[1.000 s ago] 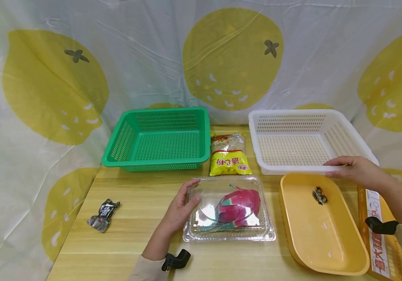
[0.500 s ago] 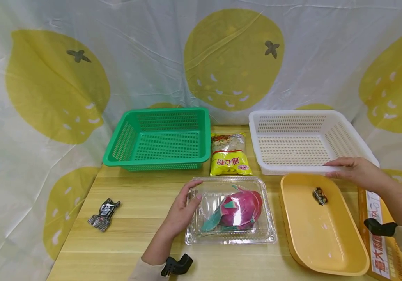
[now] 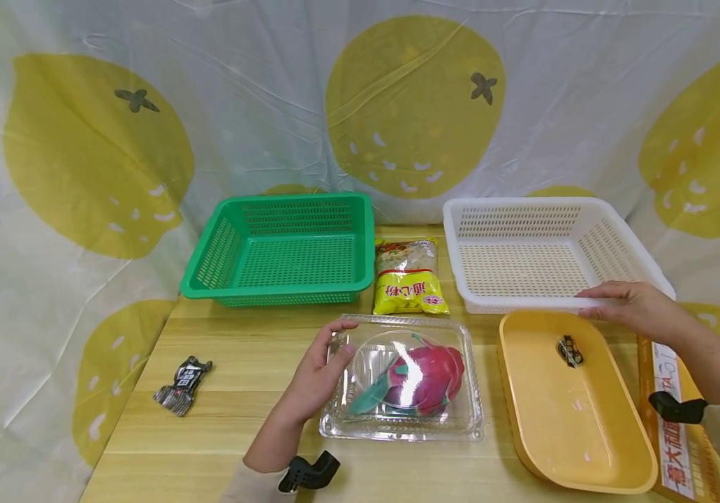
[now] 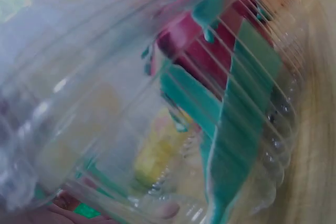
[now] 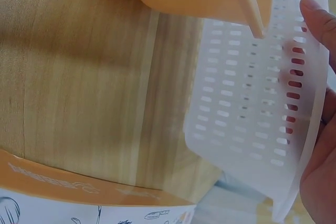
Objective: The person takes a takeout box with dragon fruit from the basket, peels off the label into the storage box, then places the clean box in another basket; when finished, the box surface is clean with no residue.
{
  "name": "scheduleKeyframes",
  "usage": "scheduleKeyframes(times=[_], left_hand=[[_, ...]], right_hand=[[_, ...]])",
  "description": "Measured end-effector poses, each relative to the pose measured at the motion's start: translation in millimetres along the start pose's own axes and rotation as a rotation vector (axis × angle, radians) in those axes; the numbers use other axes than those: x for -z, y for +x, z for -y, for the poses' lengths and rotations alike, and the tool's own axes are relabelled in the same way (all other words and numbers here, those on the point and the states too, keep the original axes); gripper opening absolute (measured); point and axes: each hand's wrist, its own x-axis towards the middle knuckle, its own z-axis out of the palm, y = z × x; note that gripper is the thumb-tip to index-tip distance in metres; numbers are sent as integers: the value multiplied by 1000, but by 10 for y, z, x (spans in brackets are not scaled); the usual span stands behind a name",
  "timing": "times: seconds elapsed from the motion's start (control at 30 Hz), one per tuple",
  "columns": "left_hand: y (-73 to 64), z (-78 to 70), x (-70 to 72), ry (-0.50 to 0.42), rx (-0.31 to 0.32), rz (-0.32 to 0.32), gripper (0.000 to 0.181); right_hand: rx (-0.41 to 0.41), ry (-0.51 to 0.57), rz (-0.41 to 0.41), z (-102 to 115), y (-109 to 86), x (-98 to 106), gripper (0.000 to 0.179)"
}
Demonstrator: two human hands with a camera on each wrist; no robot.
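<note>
My left hand (image 3: 318,374) holds the left side of a clear plastic clamshell box (image 3: 460,419), thumb over the lid and fingers at its far left corner. Inside lies a pink dragon fruit (image 3: 425,377) with green leaf tips, seen through the ribbed wall in the left wrist view. My right hand (image 3: 639,307) grips the front rim of a white slotted basket (image 3: 535,303). In the right wrist view its fingers show red through the basket's slots, with the thumb (image 5: 317,19) outside the rim.
A green basket (image 3: 278,287) stands back left, beside a yellow pasta bag (image 3: 410,279). A yellow tub (image 3: 576,419) with a small black packet (image 3: 568,351) inside stands front right, against an orange box (image 3: 680,440). Another black packet (image 3: 184,384) lies left.
The dragon fruit has turned inside the clamshell box, its green leaves now pointing left. The box and left hand have shifted slightly left and nearer. The right hand stays on the white basket's rim.
</note>
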Motion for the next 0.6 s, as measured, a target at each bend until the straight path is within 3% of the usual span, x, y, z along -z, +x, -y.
scheduleKeyframes(times=[0.27,0.47,0.6], left_hand=[[65,-111,56,-48,-78,28,36],[161,-319,112,-124,-125,70,40],[247,-477,137,-143,-150,56,42]], right_hand=[[0,-5,-7,2,1,-6,45],[-15,-24,-12,-8,12,-19,46],[-13,-28,-12,-12,15,-21,45]])
